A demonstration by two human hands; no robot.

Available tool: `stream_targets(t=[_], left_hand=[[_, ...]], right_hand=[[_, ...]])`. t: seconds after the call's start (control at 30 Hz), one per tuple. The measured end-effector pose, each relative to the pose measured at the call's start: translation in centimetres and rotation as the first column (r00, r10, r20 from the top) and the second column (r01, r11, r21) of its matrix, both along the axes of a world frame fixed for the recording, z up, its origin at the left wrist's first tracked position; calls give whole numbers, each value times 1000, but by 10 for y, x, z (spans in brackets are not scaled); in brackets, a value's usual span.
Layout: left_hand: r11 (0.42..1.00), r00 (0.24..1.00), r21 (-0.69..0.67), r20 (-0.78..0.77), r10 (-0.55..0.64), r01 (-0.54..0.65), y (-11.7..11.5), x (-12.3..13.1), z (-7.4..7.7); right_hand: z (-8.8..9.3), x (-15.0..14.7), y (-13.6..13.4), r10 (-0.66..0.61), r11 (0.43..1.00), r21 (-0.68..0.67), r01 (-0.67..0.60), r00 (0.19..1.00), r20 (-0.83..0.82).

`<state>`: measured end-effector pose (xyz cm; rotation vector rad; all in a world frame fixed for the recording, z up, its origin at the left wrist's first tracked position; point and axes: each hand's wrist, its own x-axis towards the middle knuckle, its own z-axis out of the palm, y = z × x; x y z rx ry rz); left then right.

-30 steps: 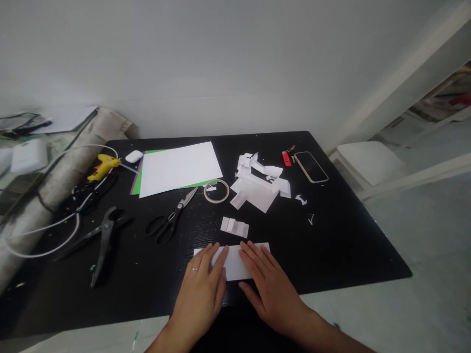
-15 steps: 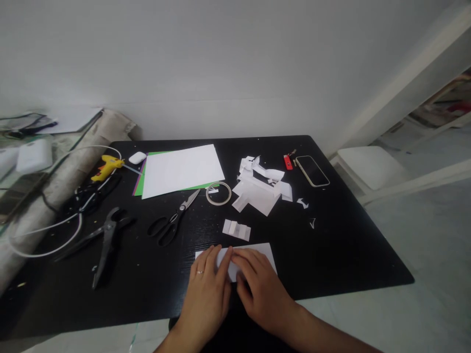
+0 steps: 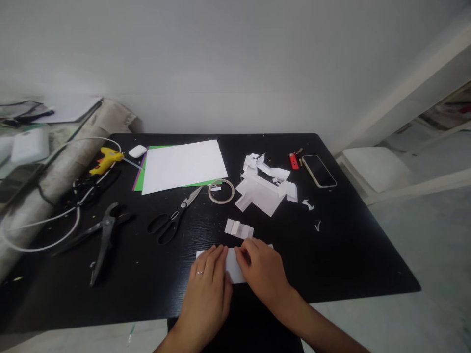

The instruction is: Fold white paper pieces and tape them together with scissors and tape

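Observation:
A folded piece of white paper (image 3: 234,269) lies at the table's near edge, mostly covered by my hands. My left hand (image 3: 208,282) rests flat over its left part, fingers stretched out side by side, with a ring on one finger. Curled over the right part, my right hand (image 3: 263,269) has thumb and forefinger pinched at the paper's upper edge. Just beyond is a small folded paper strip (image 3: 239,228). Black-handled scissors (image 3: 174,215) and a roll of tape (image 3: 221,202) lie farther off.
White sheets (image 3: 184,166) rest on coloured ones at the back left. Cut paper scraps (image 3: 263,193), a red lighter (image 3: 293,161) and a phone (image 3: 319,171) are right of them. Pliers (image 3: 106,230) and a yellow glue gun (image 3: 106,159) with looping cable lie left.
My right hand has shifted slightly up and right, its fingers now more curled at the paper's upper edge. My left hand has stayed nearly in place. The view has tilted slightly.

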<state>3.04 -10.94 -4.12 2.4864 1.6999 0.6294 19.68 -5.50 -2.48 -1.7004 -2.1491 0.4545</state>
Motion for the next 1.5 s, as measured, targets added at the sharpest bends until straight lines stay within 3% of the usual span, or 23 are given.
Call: stream_targets(t=[0.47,0.77,1.17,1.23,1.37,1.5], left_hand=[[999,1000,-40,21,22,-21,-1,0,2],[998,1000,-62,14,17,-16,0,0,5],[997,1000,-75,-5,-12,11,10,-7,18],[997,1000,-82,16,-6,8,11,-8,18],[994,996,-110,85,2,8,16,-6,21],[978,987,-199,159,-37,68,25,6,28]], right_hand=[[23,41,11,-108,947,-297,120,993,55],[29,75,14,-154,936,-309,168,986,72],[28,91,18,-207,909,-368,195,978,10],[30,94,17,-242,914,-350,205,968,-63],[34,85,13,-225,941,-319,111,910,-348],[28,64,10,-36,967,-248,-61,928,-370]])
